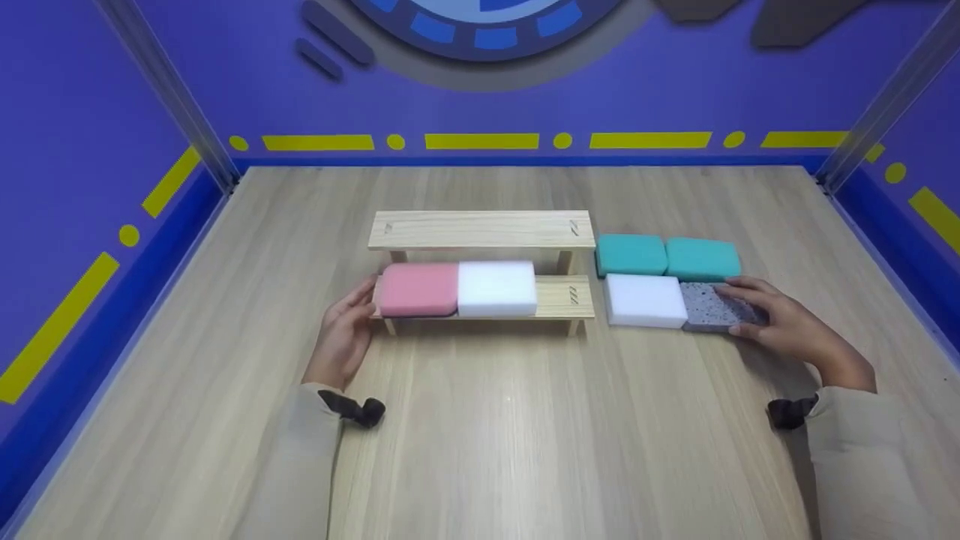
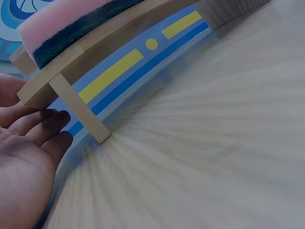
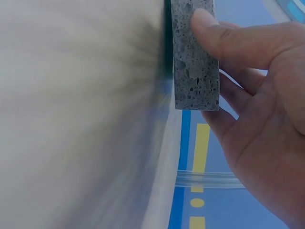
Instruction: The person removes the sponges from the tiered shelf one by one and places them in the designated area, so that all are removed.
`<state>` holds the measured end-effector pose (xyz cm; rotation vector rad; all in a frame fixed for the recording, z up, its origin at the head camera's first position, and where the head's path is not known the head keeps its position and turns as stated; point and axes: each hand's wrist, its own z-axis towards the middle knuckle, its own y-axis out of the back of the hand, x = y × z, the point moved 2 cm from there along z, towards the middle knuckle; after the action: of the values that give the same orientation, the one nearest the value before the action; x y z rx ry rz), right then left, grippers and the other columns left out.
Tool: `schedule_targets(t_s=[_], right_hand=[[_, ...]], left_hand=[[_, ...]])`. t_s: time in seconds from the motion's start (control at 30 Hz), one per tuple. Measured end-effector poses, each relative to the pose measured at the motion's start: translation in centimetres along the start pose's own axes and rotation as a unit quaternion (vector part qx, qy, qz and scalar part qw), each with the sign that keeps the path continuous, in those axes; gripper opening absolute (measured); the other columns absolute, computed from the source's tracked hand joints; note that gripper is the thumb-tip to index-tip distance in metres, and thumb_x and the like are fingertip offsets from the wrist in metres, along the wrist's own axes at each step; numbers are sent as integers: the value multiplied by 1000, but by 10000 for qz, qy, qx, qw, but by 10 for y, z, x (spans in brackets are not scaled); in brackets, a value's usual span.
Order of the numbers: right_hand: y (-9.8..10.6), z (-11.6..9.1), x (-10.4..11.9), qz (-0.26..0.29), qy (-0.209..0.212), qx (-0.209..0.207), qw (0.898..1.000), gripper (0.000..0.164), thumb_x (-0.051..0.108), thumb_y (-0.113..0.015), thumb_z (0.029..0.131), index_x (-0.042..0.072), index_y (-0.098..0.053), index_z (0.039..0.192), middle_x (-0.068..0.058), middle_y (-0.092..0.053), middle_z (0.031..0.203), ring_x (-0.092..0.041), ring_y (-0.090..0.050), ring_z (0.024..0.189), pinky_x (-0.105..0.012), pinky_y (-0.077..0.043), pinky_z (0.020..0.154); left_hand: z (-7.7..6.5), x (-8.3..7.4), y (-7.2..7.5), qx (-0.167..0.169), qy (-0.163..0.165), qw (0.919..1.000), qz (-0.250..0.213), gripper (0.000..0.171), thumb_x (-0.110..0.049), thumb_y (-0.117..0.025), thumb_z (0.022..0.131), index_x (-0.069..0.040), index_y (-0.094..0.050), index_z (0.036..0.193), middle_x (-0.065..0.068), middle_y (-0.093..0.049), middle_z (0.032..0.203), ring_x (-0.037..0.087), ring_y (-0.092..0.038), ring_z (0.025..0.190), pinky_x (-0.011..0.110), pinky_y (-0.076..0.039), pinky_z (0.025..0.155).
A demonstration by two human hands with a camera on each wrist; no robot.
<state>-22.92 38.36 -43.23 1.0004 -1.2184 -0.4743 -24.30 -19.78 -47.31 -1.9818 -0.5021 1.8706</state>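
Observation:
My left hand [image 1: 346, 326] grips the left end of the lower tier of a small two-tier wooden rack [image 1: 564, 298]. Several of its fingers lie under the board's end in the left wrist view. On that tier, a pink sponge [image 1: 420, 289] with a dark green scouring side down [image 2: 86, 36] sits beside a white sponge [image 1: 496, 288]. To the right of the rack, my right hand [image 1: 787, 319] pinches a speckled grey block [image 3: 195, 62], thumb on its near side and fingers on the far side. The block lies against another white sponge [image 1: 646, 301].
Two teal sponges [image 1: 631, 255] lie side by side behind the white sponge and grey block, close to the rack's right end. The upper tier [image 1: 480, 229] is bare wood. Blue panels [image 1: 480, 105] stand around the wooden table [image 1: 480, 435] at the back and sides.

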Motion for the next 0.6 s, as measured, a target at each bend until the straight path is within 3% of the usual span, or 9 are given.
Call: schedule_targets(t_s=[0.17,0.4,0.6], right_hand=[[-1,0,0,40,-150,131,9998,61,7,-67,87,-5,-42,141,-36,-26,146,-62,-21,132,-75,-25,98],[-1,1,0,253,-764,401,9960,66,15,-67,88,-1,-37,145,-32,-21,152,-57,-13,139,-73,-20,105],[-1,0,2,263,-808,341,9958,67,18,-68,88,-1,-38,145,-32,-22,152,-56,-15,139,-73,-21,105]], left_hand=[[1,0,0,-51,93,9999,105,57,10,-35,92,9,-21,148,19,-21,158,23,-20,147,32,-17,121],[1,-1,0,-100,213,9997,119,57,9,-37,93,5,-23,149,14,-23,159,19,-22,147,29,-19,121],[0,0,0,-110,220,9996,125,58,9,-38,93,4,-25,149,14,-24,158,19,-24,147,29,-20,121]])
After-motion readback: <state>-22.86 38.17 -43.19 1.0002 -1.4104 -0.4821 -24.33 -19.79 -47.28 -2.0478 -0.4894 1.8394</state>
